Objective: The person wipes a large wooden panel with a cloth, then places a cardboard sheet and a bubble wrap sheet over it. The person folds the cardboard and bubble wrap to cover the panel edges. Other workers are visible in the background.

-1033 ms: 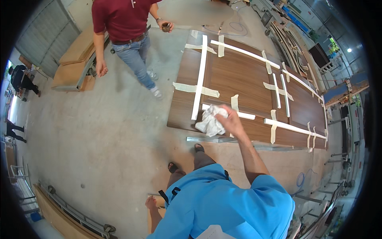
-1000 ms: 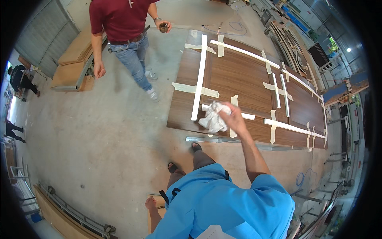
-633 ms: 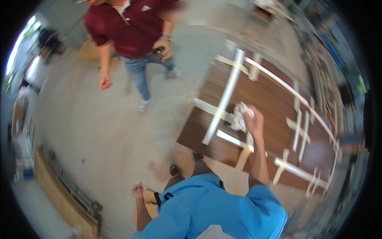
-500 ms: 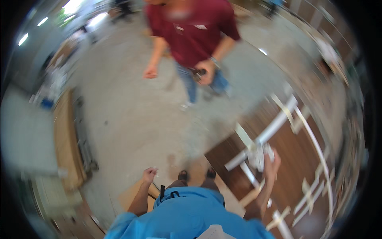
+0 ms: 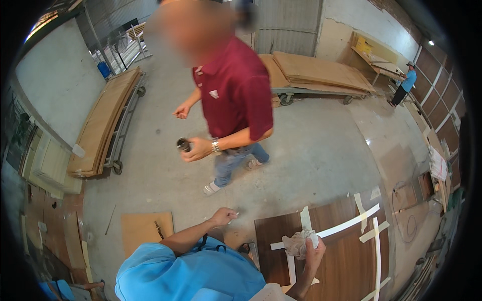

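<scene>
My right hand (image 5: pixel 315 253) is closed on a crumpled pale rag (image 5: pixel 296 245), held over a dark wood-grain panel (image 5: pixel 336 251). Long white strips (image 5: pixel 350 221) lie on that panel, crossed by pieces of pale masking tape (image 5: pixel 375 232). My left hand (image 5: pixel 223 216) is held out in front of my body, off the panel's left side. Its fingers are closed together, and a small whitish bit shows at the tips, too small to name.
Before me a person in a maroon shirt (image 5: pixel 236 95) holds a dark cylindrical object (image 5: pixel 185 145). Carts of brown boards stand at left (image 5: pixel 108 118) and back (image 5: pixel 321 72). A brown sheet (image 5: pixel 138 228) lies on the floor. Another person (image 5: pixel 409 80) stands far right.
My view has tilted up and turned, bringing the back cart into sight. The person in maroon appears larger and now faces left. My left hand has moved forward; the rag stays in my right.
</scene>
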A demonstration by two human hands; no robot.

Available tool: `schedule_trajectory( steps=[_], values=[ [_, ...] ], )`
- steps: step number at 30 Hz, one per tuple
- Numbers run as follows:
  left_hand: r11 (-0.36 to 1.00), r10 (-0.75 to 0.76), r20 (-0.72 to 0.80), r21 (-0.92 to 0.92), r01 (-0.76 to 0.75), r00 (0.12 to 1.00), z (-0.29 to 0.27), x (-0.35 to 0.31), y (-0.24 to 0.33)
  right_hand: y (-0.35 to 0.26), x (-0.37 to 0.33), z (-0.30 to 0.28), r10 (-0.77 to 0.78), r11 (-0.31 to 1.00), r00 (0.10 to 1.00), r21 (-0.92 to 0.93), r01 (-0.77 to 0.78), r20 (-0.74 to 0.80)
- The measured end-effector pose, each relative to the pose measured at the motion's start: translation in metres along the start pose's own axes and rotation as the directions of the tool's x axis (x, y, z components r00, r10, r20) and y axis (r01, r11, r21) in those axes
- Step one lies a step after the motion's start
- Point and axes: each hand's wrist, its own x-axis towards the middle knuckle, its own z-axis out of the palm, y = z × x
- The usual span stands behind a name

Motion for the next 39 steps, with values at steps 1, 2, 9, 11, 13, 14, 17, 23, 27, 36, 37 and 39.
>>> schedule_trajectory(
  steps=[1,2,9,11,13,14,17,23,27,36,37,39],
  values=[
    [0.999,-0.006,0.035,-0.049,0.008,0.999,0.007,0.006,0.006,-0.007,-0.006,0.002,0.036,0.999,0.999,0.032,-0.037,0.024],
    [0.998,0.011,0.057,-0.069,-0.007,0.998,0.015,0.015,0.011,-0.012,-0.011,0.005,0.017,0.996,0.998,0.087,-0.021,0.052],
    [0.985,0.047,0.179,0.153,-0.075,0.983,0.037,0.086,0.036,0.011,-0.026,0.018,0.112,0.978,0.984,0.161,-0.134,0.136],
    [0.991,0.009,0.161,0.128,-0.03,0.987,0.037,0.103,0.038,0.019,-0.026,0.021,0.134,0.983,0.969,0.095,-0.156,0.207],
    [0.988,-0.018,0.15,0.154,-0.005,0.988,0.03,0.121,0.034,0.015,-0.017,0.021,0.147,0.984,0.964,0.069,-0.166,0.22],
    [0.982,-0.021,0.148,0.19,-0.008,0.989,0.024,0.13,0.03,0.006,-0.009,0.022,0.148,0.983,0.968,0.074,-0.166,0.201],
    [0.963,-0.046,0.103,0.27,0.016,0.994,0.002,0.168,0.013,-0.055,0.047,0.005,-0.403,0.831,0.903,-0.352,0.43,0.153],
    [0.95,-0.171,0.034,0.269,0.156,0.985,-0.059,0.259,-0.039,-0.253,0.206,-0.024,-0.615,0.702,0.77,-0.564,0.434,-0.173],
    [0.961,-0.041,0.07,0.275,0.02,0.997,-0.111,0.304,-0.07,-0.299,0.309,0.028,-0.611,0.743,0.763,-0.488,0.458,-0.213],
    [0.904,-0.355,0.01,0.258,0.341,0.935,-0.248,0.323,-0.147,-0.141,0.428,0.158,-0.126,0.971,0.992,-0.206,0.119,-0.02],
    [0.874,-0.442,-0.003,0.221,0.432,0.897,-0.259,0.324,-0.154,-0.124,0.423,0.162,-0.069,0.977,0.997,-0.205,0.063,-0.02],
    [0.854,-0.482,-0.056,0.196,0.483,0.875,-0.275,0.33,-0.163,-0.093,0.405,0.162,0.033,0.987,0.999,-0.156,-0.035,-0.014]
  ],
)
